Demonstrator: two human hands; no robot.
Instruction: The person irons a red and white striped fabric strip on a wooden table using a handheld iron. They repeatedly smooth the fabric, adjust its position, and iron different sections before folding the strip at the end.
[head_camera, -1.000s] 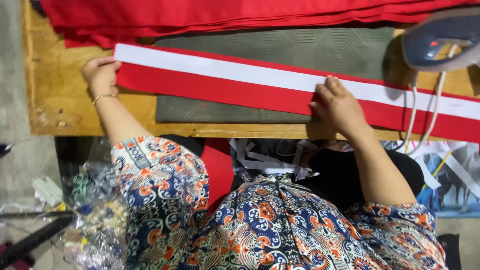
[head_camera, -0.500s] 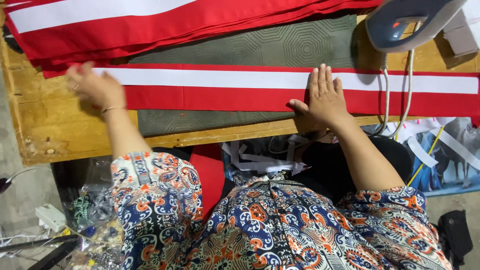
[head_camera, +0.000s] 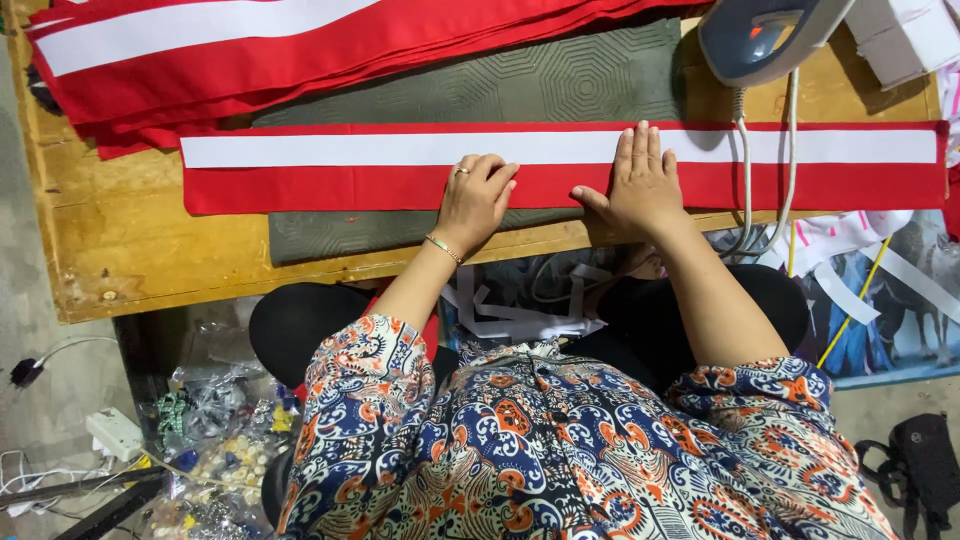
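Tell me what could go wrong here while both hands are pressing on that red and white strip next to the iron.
The iron sits at the table's far edge, right beside the right hand; reaching sideways could brush it, and I cannot tell if it is hot. Its cords drape across the red and white strip, so pulling the strip might drag them. The left hand presses with curled fingers, which could crease the fabric.

We see a smooth matt cloth strip (head_camera: 560, 165) on a rough wooden table (head_camera: 130, 250), beside a glossy plastic iron (head_camera: 765, 35).
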